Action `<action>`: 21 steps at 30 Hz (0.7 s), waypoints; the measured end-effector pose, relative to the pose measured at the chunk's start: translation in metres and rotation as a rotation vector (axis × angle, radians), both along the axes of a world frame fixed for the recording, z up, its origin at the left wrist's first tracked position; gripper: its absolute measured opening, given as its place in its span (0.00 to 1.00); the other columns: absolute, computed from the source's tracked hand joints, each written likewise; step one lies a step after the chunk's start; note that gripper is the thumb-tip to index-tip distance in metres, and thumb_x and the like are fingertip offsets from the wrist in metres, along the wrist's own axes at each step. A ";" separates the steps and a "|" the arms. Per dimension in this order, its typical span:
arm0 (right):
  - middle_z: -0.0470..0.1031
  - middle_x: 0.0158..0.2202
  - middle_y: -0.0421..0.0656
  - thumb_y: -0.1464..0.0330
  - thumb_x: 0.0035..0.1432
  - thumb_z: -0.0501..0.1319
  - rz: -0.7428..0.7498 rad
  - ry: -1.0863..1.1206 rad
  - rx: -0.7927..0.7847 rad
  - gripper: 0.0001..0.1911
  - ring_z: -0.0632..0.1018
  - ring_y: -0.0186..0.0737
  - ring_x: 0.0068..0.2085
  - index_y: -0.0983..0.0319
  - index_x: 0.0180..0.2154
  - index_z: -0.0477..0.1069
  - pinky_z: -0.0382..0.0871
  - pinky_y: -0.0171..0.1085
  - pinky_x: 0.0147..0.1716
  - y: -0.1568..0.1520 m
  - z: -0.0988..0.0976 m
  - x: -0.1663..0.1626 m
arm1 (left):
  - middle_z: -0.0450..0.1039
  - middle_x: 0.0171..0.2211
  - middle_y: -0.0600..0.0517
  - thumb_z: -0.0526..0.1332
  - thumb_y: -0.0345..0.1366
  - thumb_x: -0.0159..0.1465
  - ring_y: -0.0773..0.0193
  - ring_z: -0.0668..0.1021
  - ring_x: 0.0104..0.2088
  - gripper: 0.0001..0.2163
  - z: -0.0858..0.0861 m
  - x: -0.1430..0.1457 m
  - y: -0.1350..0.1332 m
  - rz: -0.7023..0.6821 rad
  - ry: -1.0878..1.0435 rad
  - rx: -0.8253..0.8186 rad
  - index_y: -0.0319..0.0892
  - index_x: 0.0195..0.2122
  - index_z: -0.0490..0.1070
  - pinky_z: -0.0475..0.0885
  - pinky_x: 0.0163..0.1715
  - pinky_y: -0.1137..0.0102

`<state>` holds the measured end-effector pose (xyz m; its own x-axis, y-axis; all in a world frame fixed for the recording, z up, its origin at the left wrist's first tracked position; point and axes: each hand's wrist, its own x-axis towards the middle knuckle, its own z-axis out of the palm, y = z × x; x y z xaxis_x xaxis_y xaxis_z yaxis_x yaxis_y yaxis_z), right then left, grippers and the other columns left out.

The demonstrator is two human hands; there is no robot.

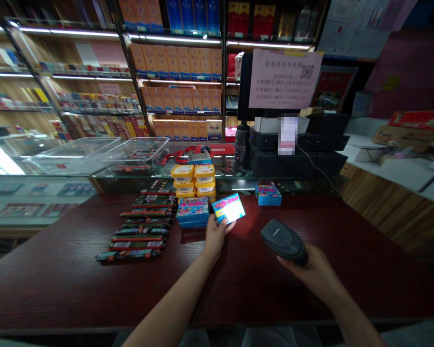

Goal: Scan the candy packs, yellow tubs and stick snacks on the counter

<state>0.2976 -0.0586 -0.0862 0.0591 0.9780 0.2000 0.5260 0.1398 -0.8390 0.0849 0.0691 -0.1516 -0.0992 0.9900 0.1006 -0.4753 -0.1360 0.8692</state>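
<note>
Between the thumb and fingers of my left hand is a flat blue box with pink lettering, tilted up, a bright glare on its lower face. My right hand wraps round the handle of a dark grey barcode scanner, whose head points left towards that box. Just left of the held box lies a stack of similar blue boxes, with stacked yellow-lidded tubs behind it. A smaller stack of blue boxes sits farther back on the right.
Several dark, slim wrapped packages lie in a column on the left of the brown table. Clear plastic bins stand on the glass counter behind. A monitor with a paper sign rises at the back right, above dark boxes and a cable.
</note>
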 end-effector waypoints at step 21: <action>0.79 0.39 0.46 0.71 0.54 0.54 -0.274 -0.799 0.403 0.14 0.78 0.42 0.38 0.61 0.44 0.69 0.68 0.37 0.37 0.008 -0.068 0.034 | 0.70 0.26 0.56 0.66 0.41 0.52 0.67 0.73 0.28 0.13 0.026 0.001 0.010 0.149 0.400 0.189 0.42 0.33 0.66 0.70 0.31 0.72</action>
